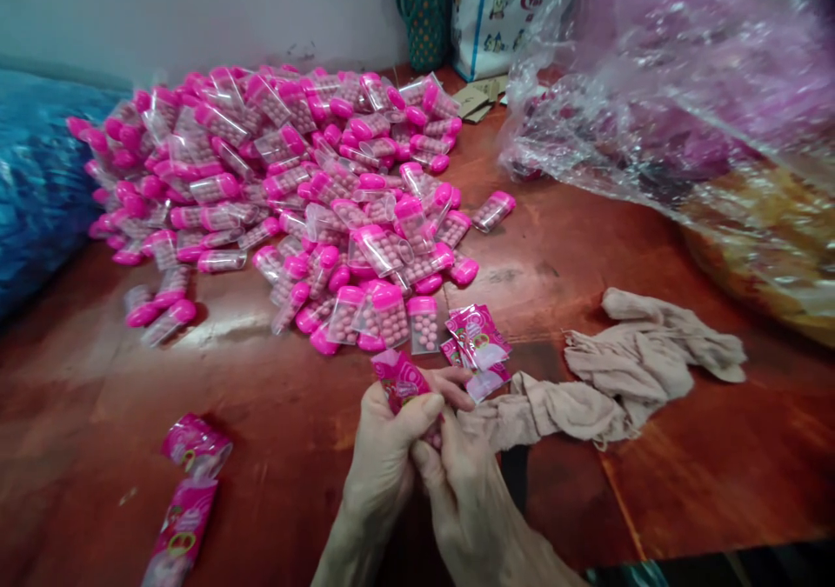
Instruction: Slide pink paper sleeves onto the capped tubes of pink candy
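Both hands meet near the table's front edge around one candy container (433, 433) with a pink printed sleeve (399, 379) over its upper part. My left hand (388, 448) is closed on it, thumb across the sleeve. From the right, my right hand (460, 474) grips its lower end; some of its fingers are hidden. Just beyond my fingers lies a small stack of flat pink printed sleeves (479, 339). A large pile of clear containers with pink caps and pink balls (384, 248) spreads behind.
Two pink sleeved pieces (183, 517) lie at the front left. A crumpled beige cloth (626, 361) is at right. Blue plastic (39, 178) borders the left; clear plastic wrapping (626, 91) covers the back right. A white printed bag (499, 13) stands behind.
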`<state>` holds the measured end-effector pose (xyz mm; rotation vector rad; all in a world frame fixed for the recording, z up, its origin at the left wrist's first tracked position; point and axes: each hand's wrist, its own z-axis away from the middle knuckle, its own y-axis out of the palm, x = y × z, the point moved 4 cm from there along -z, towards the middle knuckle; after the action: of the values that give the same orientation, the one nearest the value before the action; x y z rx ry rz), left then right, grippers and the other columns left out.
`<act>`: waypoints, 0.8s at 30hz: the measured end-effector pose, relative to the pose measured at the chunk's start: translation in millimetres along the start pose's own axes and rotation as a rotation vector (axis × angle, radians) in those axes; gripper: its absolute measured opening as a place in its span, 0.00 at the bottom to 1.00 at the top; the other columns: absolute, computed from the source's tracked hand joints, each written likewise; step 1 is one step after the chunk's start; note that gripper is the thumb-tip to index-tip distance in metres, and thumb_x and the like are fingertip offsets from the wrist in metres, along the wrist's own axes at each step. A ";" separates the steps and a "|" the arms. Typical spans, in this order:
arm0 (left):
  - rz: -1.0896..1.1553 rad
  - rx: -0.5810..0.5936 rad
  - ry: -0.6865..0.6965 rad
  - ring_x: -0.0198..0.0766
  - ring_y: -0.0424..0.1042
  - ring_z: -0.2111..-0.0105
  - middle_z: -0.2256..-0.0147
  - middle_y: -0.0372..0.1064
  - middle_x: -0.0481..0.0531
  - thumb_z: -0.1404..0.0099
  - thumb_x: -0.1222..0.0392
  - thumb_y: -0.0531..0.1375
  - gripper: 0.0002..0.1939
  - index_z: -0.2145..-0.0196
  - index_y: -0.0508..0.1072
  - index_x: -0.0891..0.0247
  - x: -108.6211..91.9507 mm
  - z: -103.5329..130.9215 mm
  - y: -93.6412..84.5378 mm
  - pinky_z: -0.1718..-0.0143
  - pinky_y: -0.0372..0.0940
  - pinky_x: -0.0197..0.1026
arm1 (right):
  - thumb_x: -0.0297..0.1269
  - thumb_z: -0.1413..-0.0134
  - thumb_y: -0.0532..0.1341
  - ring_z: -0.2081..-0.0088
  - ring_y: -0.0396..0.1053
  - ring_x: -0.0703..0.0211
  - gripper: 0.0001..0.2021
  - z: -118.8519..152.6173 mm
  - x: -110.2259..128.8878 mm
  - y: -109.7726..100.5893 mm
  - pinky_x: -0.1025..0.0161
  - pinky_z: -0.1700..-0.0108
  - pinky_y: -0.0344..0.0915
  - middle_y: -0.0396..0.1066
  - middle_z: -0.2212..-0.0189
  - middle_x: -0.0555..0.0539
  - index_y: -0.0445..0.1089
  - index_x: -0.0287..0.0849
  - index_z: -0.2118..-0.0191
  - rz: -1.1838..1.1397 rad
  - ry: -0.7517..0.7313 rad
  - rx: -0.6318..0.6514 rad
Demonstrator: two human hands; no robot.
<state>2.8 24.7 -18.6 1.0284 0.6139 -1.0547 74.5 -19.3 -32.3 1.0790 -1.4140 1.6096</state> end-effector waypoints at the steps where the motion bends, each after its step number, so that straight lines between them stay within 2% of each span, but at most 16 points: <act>1: -0.020 0.017 -0.003 0.52 0.69 0.56 0.75 0.75 0.57 0.49 0.66 0.61 0.05 0.81 0.75 0.65 0.9 0.3 0.0 0.61 0.63 0.42 | 0.38 0.38 0.45 0.73 0.71 0.52 0.21 0.4 -0.6 -1.1 0.62 0.72 0.67 0.72 0.69 0.40 0.56 0.38 0.42 0.014 0.001 0.009; 5: -0.038 0.138 -0.062 0.53 0.68 0.55 0.70 0.75 0.58 0.50 0.63 0.62 0.05 0.80 0.76 0.65 9.8 2.1 -1.9 0.58 0.62 0.45 | 0.36 0.39 0.46 0.62 0.71 0.49 0.18 -0.8 -0.5 -6.7 0.59 0.62 0.68 0.72 0.68 0.41 0.64 0.38 0.48 0.023 -0.011 0.022; 8: 0.019 0.166 -0.095 0.52 0.68 0.55 0.65 0.75 0.58 0.47 0.60 0.63 0.08 0.80 0.74 0.65 15.3 5.3 -4.2 0.55 0.61 0.46 | 0.36 0.39 0.46 0.59 0.70 0.48 0.18 -3.3 0.6 -9.8 0.56 0.59 0.67 0.72 0.63 0.38 0.63 0.38 0.48 0.014 -0.002 0.003; 10: 0.079 0.119 -0.078 0.51 0.69 0.56 0.64 0.74 0.58 0.46 0.54 0.63 0.12 0.80 0.71 0.64 15.1 6.8 -6.7 0.56 0.63 0.46 | 0.37 0.39 0.46 0.62 0.71 0.48 0.19 -5.4 1.7 -10.0 0.57 0.62 0.68 0.72 0.64 0.37 0.61 0.35 0.47 0.001 0.010 0.010; 13: 0.117 0.055 -0.051 0.50 0.70 0.60 0.63 0.74 0.59 0.46 0.46 0.62 0.17 0.76 0.71 0.65 12.0 6.3 -10.8 0.61 0.65 0.45 | 0.37 0.39 0.47 0.68 0.72 0.50 0.16 -8.0 4.2 -9.3 0.57 0.64 0.68 0.72 0.69 0.40 0.64 0.36 0.50 -0.003 0.005 0.045; 17: 0.100 0.059 -0.052 0.45 0.71 0.66 0.64 0.73 0.60 0.45 0.46 0.61 0.17 0.72 0.73 0.66 9.7 2.2 -14.1 0.67 0.67 0.42 | 0.39 0.40 0.50 0.67 0.70 0.51 0.16 -9.3 5.6 -13.0 0.57 0.63 0.68 0.72 0.66 0.41 0.61 0.39 0.48 -0.067 -0.034 0.004; 20: 0.095 0.057 -0.022 0.41 0.70 0.71 0.64 0.73 0.60 0.44 0.46 0.60 0.17 0.69 0.74 0.66 9.9 2.0 -15.0 0.73 0.66 0.39 | 0.40 0.38 0.48 0.67 0.70 0.53 0.17 -11.8 1.5 -15.5 0.59 0.66 0.67 0.72 0.67 0.43 0.62 0.40 0.48 -0.130 0.022 -0.038; 22: 0.091 0.062 -0.011 0.38 0.69 0.74 0.63 0.73 0.60 0.43 0.48 0.60 0.17 0.66 0.74 0.66 11.1 3.5 -14.9 0.75 0.64 0.38 | 0.39 0.36 0.47 0.71 0.70 0.56 0.15 -15.1 -1.6 -16.1 0.64 0.70 0.65 0.71 0.74 0.46 0.67 0.40 0.54 -0.188 0.068 -0.046; 24: 0.093 0.081 0.004 0.38 0.69 0.74 0.61 0.73 0.60 0.42 0.49 0.60 0.17 0.64 0.75 0.66 11.9 5.2 -14.8 0.74 0.65 0.38 | 0.35 0.36 0.46 0.77 0.69 0.61 0.15 -18.3 -1.5 -17.8 0.67 0.74 0.62 0.68 0.80 0.49 0.69 0.40 0.64 -0.193 0.021 -0.062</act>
<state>-6.3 13.3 -31.8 1.1196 0.5257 -1.0026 89.1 1.2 -27.7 1.1227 -1.2956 1.4273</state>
